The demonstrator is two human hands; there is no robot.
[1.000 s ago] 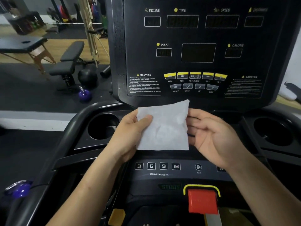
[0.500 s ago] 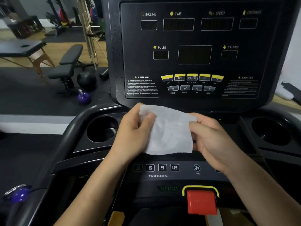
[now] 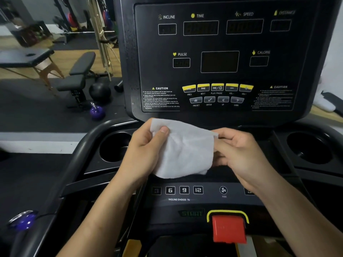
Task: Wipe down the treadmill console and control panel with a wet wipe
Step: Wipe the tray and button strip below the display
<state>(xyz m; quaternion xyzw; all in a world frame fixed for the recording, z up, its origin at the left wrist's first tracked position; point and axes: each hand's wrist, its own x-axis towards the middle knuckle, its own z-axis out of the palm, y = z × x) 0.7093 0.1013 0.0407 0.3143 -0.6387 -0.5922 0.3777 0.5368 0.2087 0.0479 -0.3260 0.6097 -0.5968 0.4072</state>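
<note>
Head view. Holding wipe [image 3: 185, 151] low in front of console [image 3: 219, 62], above control panel [image 3: 185, 199], apparently touching neither. Pinching its far-left corner with left hand [image 3: 143, 151], thumb on top; gripping its right edge with right hand [image 3: 239, 153], fingers curled round it. Flat and taut a second ago; now slack, rumpled, sagging at the near edge, with hands drawn closer together. Probably gathering it into a pad for wiping; no surface wiped yet, by the look.

Noted around: yellow buttons [image 3: 217, 88] on console, cup holders [image 3: 113, 147] left and right, red safety key [image 3: 229, 229] near. Nothing between wipe and console. Worth minding key and buttons when passing over them. Far left on floor: bench [image 3: 79, 75], kettlebell [image 3: 96, 112].
</note>
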